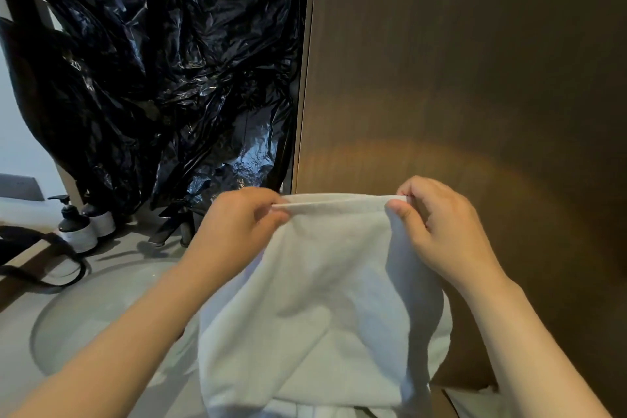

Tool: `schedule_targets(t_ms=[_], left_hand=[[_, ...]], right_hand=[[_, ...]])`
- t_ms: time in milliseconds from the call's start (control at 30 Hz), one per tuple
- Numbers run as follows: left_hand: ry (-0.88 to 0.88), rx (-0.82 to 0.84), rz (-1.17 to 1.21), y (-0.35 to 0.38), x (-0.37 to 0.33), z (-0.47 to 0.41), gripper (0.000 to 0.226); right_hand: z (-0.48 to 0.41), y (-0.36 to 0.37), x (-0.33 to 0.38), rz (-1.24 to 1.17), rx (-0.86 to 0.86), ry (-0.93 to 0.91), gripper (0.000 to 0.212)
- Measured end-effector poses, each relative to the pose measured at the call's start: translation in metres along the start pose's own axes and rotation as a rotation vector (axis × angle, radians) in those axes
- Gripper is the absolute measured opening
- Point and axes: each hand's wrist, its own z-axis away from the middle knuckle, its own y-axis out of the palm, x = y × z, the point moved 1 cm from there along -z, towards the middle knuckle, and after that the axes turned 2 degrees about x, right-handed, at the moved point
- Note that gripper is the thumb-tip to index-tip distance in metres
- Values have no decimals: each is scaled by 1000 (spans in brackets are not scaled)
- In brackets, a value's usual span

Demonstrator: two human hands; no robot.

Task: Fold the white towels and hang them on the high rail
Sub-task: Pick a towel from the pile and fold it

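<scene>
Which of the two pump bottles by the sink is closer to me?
The front pump bottle, with its black pump head fully visible; the other bottle sits behind it.

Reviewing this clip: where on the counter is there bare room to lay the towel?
Both hands, left and right, hold the white towel. Bare patches: the sink basin and the counter strip behind it. The far left is crowded by pump bottles and a black strap.

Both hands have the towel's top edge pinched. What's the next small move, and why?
Probably bring the left hand across to the right hand, halving the white towel. Each hand pinches a top corner with the edge taut between them, the cloth hangs doubled below, and no rail is in view yet.
</scene>
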Motion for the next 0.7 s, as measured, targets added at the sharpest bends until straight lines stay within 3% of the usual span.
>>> schedule_targets(t_ms=[100,267,367,567,700], left_hand=[[-84,305,78,9,5,4,5],[-20,307,128,17,-5,8,8],[66,327,88,20,-18,5,7],[146,327,-27,20,-24,8,15],[30,438,-251,20,-4,21,37]], right_hand=[[9,6,-12,71,129,13,19],[22,10,-11,78,338,9,33],[20,17,11,-38,435,-49,35],[20,28,27,-173,372,-105,23],[30,35,30,-132,319,-107,21]])
